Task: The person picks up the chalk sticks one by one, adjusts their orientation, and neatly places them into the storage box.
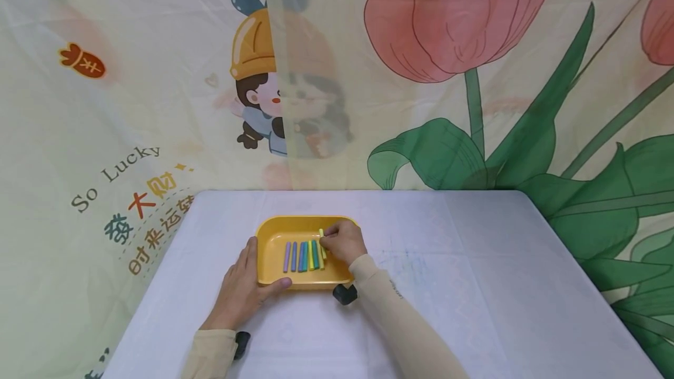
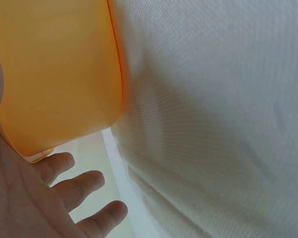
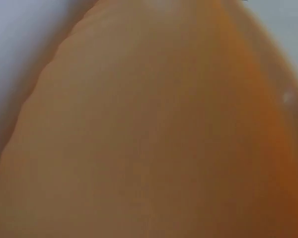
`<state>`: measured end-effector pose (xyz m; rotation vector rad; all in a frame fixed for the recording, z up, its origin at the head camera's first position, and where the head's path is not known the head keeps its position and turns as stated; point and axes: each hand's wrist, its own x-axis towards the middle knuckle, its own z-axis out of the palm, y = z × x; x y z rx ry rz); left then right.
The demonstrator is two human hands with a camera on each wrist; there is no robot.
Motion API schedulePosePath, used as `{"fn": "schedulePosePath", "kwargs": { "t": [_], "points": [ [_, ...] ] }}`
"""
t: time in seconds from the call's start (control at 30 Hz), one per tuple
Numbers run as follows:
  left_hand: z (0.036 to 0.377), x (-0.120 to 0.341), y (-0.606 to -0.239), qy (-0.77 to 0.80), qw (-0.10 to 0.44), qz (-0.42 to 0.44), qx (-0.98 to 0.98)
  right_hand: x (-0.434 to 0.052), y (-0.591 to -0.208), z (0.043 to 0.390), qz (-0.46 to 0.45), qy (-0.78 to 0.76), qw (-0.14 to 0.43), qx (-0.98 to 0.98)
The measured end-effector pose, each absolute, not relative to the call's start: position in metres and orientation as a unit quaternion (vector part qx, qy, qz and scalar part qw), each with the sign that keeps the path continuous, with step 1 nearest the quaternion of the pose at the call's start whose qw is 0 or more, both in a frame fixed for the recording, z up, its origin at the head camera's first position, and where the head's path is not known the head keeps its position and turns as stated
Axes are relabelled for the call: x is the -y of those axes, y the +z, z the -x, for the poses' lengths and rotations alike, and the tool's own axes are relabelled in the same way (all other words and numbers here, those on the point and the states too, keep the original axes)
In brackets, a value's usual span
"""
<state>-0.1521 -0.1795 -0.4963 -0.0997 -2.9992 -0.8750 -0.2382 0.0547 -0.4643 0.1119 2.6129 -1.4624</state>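
Observation:
A yellow tray [image 1: 271, 259] stands on the table, with several coloured chalk sticks [image 1: 301, 257] side by side in it, running from purple through blue and green to yellow. My right hand [image 1: 343, 241] pinches a yellow chalk stick [image 1: 321, 232] over the right end of the row. My left hand [image 1: 243, 285] rests against the tray's left front corner, its thumb on the front rim and its fingers along the left side. In the left wrist view, extended fingers [image 2: 79, 191] reach past the orange-looking tray wall [image 2: 59, 74]. A blurred close surface fills the right wrist view.
A white cloth [image 1: 447, 285] covers the table, with faint bluish smudges [image 1: 413, 265] right of the tray. Behind the table hangs a printed curtain [image 1: 326, 133] with tulips and a cartoon figure. Black devices [image 1: 344, 294] sit at both wrists.

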Motion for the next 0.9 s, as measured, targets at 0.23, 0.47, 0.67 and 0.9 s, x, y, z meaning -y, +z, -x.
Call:
{"fn": "schedulePosePath", "kwargs": {
  "t": [0.23,0.47,0.67,0.9],
  "points": [
    [0.152,0.178,-0.496,-0.278,0.005,0.027,0.96,-0.05,-0.473,0.238,-0.048,-0.44,0.09,-0.892],
    [0.153,0.178,-0.497,-0.282,0.006,0.027,0.959,-0.048,-0.477,0.237,-0.045,-0.422,0.094,-0.901],
    [0.153,0.178,-0.497,-0.284,0.006,0.026,0.958,-0.047,-0.478,0.236,-0.053,-0.421,0.103,-0.9],
    [0.152,0.178,-0.497,-0.282,0.01,0.028,0.959,-0.048,-0.475,0.236,-0.037,-0.447,0.086,-0.89]
  ]
}}
